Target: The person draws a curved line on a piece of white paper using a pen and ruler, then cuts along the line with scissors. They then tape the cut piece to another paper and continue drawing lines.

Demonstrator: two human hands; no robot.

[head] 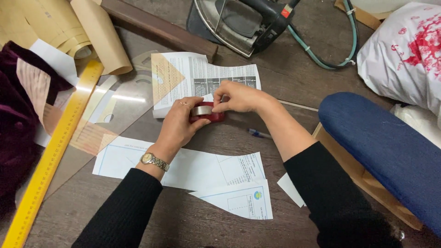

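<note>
A small red tape dispenser (215, 117) with a clear tape roll (202, 110) sits on the dark wooden table. My left hand (179, 124), with a ring and a wristwatch, holds the dispenser from the left. My right hand (236, 97) pinches at the roll's top right edge with fingertips together. Just behind the hands lies a printed paper sheet (202, 76). Cut white paper pattern pieces (202, 170) lie under my forearms.
A yellow ruler (55, 151) and a clear plastic set square (115, 115) lie at left, beside dark red velvet fabric (14, 115) and rolled brown paper (92, 32). An iron (239, 20) stands at the back. A blue padded sleeve board (386, 147) is at right; a pen (259, 134) lies near it.
</note>
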